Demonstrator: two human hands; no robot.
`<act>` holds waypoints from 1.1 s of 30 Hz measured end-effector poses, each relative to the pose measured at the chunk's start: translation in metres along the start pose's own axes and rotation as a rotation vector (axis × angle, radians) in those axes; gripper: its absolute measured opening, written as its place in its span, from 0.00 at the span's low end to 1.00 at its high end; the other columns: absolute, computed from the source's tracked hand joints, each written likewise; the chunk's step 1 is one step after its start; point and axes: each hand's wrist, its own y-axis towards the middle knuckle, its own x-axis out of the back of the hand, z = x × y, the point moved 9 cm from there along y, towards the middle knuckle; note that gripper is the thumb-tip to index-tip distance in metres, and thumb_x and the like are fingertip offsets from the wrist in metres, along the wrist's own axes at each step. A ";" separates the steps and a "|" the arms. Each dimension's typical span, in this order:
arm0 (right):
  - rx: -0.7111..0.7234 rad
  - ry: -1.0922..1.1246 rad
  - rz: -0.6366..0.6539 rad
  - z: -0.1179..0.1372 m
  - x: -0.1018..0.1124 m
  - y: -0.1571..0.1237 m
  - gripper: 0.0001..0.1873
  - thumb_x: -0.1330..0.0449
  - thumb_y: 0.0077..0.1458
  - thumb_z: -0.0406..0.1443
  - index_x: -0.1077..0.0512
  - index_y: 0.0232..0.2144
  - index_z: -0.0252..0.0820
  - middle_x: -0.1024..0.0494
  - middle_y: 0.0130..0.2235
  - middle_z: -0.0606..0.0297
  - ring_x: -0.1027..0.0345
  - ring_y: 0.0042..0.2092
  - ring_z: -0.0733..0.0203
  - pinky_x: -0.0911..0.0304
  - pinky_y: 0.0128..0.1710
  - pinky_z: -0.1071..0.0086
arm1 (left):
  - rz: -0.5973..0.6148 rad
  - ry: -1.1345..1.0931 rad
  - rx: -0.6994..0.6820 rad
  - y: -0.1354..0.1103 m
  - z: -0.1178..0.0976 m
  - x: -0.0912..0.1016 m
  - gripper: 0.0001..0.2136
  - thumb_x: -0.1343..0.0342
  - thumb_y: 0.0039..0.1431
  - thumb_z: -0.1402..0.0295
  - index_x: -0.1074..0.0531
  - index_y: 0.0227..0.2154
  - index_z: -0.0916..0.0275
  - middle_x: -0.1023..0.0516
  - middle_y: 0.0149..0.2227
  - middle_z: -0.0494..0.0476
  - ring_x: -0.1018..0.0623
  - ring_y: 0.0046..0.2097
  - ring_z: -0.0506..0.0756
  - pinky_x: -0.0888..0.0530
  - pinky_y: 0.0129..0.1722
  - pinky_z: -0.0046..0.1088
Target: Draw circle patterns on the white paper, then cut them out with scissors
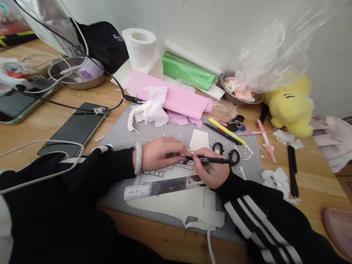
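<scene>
My right hand point(211, 167) is closed around a black pen point(216, 160), its tip on a white sheet with printed line drawings point(176, 198). My left hand point(159, 152), with a pale bangle on the wrist, has its fingers curled and pressed down on the sheet right beside the pen tip. A steel ruler point(162, 186) lies across the sheet just in front of both hands. Black scissors point(227, 151) lie behind my right hand. Everything rests on a grey cutting mat point(123, 135).
A phone point(74, 128) and cables lie to the left. Behind the mat are pink foam sheets point(176, 96), a tissue roll point(141, 49), green sheets point(187, 71), metal bowls, markers point(227, 131), a black knife point(293, 170), a yellow plush toy point(291, 106) and paper scraps.
</scene>
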 end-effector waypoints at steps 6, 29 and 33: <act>-0.048 0.061 0.046 -0.005 -0.005 0.000 0.04 0.47 0.50 0.30 0.33 0.27 0.40 0.29 0.23 0.69 0.39 0.21 0.71 0.41 0.22 0.77 | -0.023 0.002 -0.011 -0.001 0.000 0.001 0.07 0.48 0.58 0.70 0.29 0.38 0.62 0.22 0.32 0.52 0.26 0.34 0.50 0.32 0.37 0.25; -0.040 0.036 0.041 -0.004 -0.003 -0.001 0.03 0.47 0.48 0.29 0.34 0.25 0.40 0.31 0.22 0.70 0.40 0.21 0.71 0.42 0.22 0.78 | -0.012 -0.028 -0.009 0.001 -0.002 0.000 0.06 0.48 0.58 0.72 0.29 0.37 0.63 0.21 0.34 0.53 0.24 0.35 0.50 0.31 0.38 0.25; -0.041 0.050 0.045 -0.004 -0.004 -0.001 0.03 0.47 0.48 0.30 0.34 0.25 0.40 0.31 0.22 0.70 0.40 0.21 0.71 0.42 0.22 0.78 | -0.015 -0.021 -0.010 0.001 -0.002 0.001 0.06 0.48 0.58 0.72 0.28 0.38 0.63 0.21 0.33 0.53 0.24 0.35 0.50 0.31 0.38 0.25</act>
